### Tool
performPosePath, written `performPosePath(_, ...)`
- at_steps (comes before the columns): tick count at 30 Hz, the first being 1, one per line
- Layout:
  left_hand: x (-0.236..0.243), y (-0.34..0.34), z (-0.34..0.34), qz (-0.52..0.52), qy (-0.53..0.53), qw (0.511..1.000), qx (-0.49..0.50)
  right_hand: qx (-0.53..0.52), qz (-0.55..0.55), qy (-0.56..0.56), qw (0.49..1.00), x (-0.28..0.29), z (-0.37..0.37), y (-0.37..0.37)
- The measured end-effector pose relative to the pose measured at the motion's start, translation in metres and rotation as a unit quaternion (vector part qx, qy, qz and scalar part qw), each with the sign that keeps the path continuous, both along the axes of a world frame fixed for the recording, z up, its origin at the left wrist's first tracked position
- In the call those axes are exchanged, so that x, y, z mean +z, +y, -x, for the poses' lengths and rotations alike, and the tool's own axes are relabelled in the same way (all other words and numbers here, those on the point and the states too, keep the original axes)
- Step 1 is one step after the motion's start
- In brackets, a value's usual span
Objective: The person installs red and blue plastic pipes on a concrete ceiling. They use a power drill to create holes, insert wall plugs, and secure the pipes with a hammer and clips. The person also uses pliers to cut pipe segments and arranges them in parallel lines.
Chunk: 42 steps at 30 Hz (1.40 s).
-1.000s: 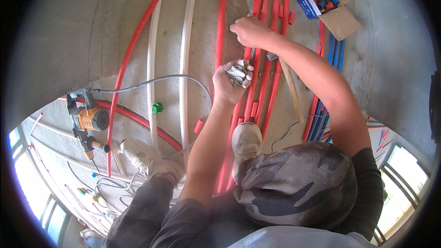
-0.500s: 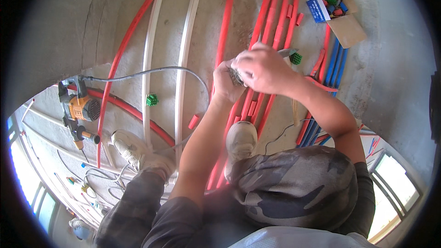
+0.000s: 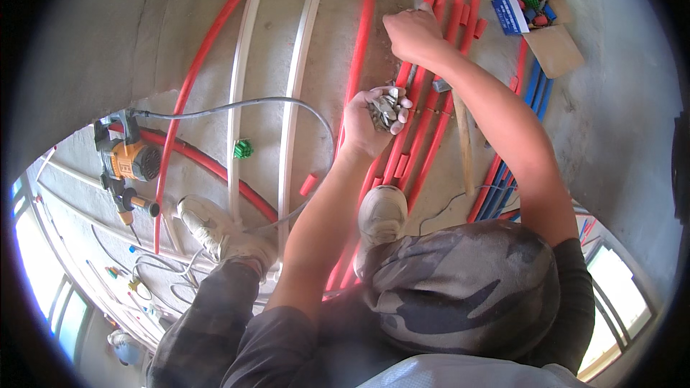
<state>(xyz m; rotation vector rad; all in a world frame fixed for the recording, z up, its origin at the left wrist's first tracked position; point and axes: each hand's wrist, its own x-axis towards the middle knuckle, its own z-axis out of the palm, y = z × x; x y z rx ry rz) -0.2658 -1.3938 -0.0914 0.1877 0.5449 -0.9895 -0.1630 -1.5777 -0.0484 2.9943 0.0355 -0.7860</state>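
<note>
Your left hand (image 3: 368, 121) has its fingers curled up around a cluster of small grey-white clips (image 3: 387, 106), clamped on them in a cupped palm just above the bundle of red conduits (image 3: 424, 93). Your right hand (image 3: 411, 31) reaches further up the same bundle, fingers bunched together and pressed down at the red conduits; whether they pinch anything there, you cannot tell from here.

The red conduits run lengthwise away from you, their long axis pointing from your shoe (image 3: 382, 217) toward the top of the view. Left of the bundle lie two white conduits (image 3: 295, 93) on the same heading, and a green cap (image 3: 243, 149) sits beside them.

Right of the bundle's far end stands an open brown cardboard box (image 3: 552, 43), flaps spread, with a blue-and-white rectangular packet (image 3: 509, 14) at its left edge and green, red and blue pieces inside. Blue conduits (image 3: 535, 86) pass beside it. Far left of the bundle, an orange-and-black power drill (image 3: 128, 162) lies on the concrete floor (image 3: 108, 43) with its grey cable (image 3: 237, 105) trailing.

Half a second ago both hands met at the clips; now your right hand has moved up the bundle, away from the left.
</note>
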Motion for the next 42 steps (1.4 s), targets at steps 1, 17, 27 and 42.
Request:
performPosePath(1,0.001,0.002,0.001,-0.010,-0.003,1.000,-0.006,0.008,0.000,0.019,1.000,0.001,-0.001,-0.001)
performPosePath(17,0.020,0.038,0.044,-0.066,-0.012,0.996,-0.060,0.079,-0.094,-0.028,0.992,0.007,0.051,0.001)
performPosePath(27,0.017,0.035,0.043,-0.066,-0.008,0.995,-0.073,0.203,-0.110,0.063,0.971,0.024,0.080,0.019)
performPosePath(42,0.010,0.034,0.045,-0.093,-0.027,0.994,-0.057,-0.038,-0.075,-0.135,0.987,-0.005,0.049,0.022)
